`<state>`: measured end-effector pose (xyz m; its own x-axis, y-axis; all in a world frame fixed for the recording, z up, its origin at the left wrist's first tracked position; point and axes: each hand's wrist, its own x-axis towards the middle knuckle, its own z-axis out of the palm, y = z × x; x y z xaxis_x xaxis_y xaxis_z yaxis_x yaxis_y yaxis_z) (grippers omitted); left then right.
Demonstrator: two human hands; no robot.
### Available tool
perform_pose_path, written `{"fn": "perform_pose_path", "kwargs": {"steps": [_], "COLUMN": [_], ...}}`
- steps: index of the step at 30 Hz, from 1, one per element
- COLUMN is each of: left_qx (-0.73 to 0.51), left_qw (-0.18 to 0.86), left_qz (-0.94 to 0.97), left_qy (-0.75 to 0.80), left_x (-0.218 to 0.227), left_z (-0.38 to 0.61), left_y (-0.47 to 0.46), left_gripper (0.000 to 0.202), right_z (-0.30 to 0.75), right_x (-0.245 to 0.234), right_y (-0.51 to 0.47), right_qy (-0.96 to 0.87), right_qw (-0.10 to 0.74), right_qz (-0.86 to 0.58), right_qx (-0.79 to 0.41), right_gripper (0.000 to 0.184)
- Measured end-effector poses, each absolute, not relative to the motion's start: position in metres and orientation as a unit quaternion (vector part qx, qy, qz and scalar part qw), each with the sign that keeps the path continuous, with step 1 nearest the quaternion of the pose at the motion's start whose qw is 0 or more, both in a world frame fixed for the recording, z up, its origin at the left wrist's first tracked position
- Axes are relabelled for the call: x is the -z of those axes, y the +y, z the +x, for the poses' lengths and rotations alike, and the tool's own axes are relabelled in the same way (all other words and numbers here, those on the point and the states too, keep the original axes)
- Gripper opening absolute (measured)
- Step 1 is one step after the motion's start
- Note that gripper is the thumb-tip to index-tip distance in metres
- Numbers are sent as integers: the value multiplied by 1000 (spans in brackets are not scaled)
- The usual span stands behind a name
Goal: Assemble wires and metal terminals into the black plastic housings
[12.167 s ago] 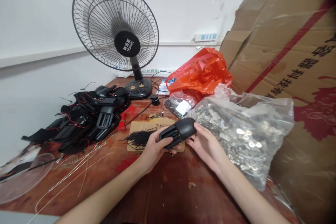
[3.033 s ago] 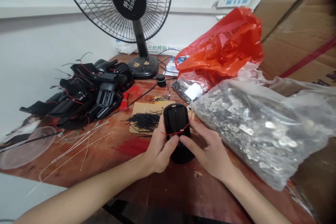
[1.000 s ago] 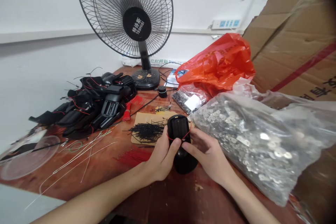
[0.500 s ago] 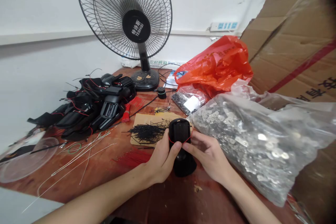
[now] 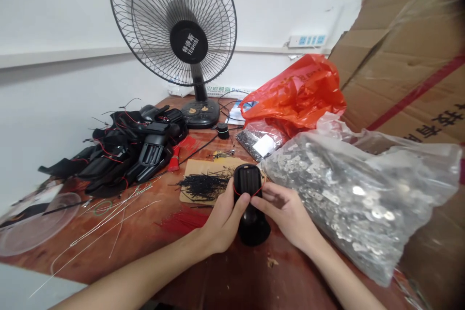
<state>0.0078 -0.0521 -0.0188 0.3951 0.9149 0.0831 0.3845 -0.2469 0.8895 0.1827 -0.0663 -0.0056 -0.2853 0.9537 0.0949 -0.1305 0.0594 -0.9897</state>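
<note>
A black plastic housing (image 5: 254,223) with a ribbed slot, like a battery compartment, is held upright over the table in front of me. My left hand (image 5: 227,215) is closed round its left side, the thumb lying on its front. Across the housing runs a thin red wire (image 5: 264,185). My right hand (image 5: 285,206) pinches this wire between thumb and finger at the housing's right side, close to the left thumb. The wire's ends are hidden by the fingers. Just behind my left hand lies a bunch of short black wires (image 5: 203,185) on a piece of cardboard (image 5: 189,167).
Similar black housings (image 5: 145,140) are heaped at the left. Thin metal wires (image 5: 109,220) and a clear plastic lid (image 5: 39,232) lie nearer. A fan (image 5: 189,41) stands behind. At the right are a bag of metal pieces (image 5: 348,193), a red bag (image 5: 298,92) and cardboard boxes (image 5: 403,58).
The view has shifted slightly. The housing's lower part shows a little more shine, as if tilted slightly. Both hands keep nearly the same hold on the housing and red wire.
</note>
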Motion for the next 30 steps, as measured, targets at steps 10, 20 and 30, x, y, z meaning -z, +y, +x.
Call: {"fn": "perform_pose_path", "kwargs": {"steps": [10,20,30], "left_qx": [-397,-439,-437], "left_qw": [516,601,658], "left_qz": [584,484,438], "left_qy": [485,460,430], "left_x": [16,19,9], "left_z": [13,13,11], "left_y": [-38,-31,-25], "left_gripper": [73,73,74], "right_z": [178,176,185], "right_x": [7,15,3], "right_y": [-70,-72,-67], "right_qy": [-573,-752,-522], "right_qw": [509,433,513], "right_qz": [-384,-448,-365], "right_qx": [-514,-214,-576], "right_gripper": [45,41,25]}}
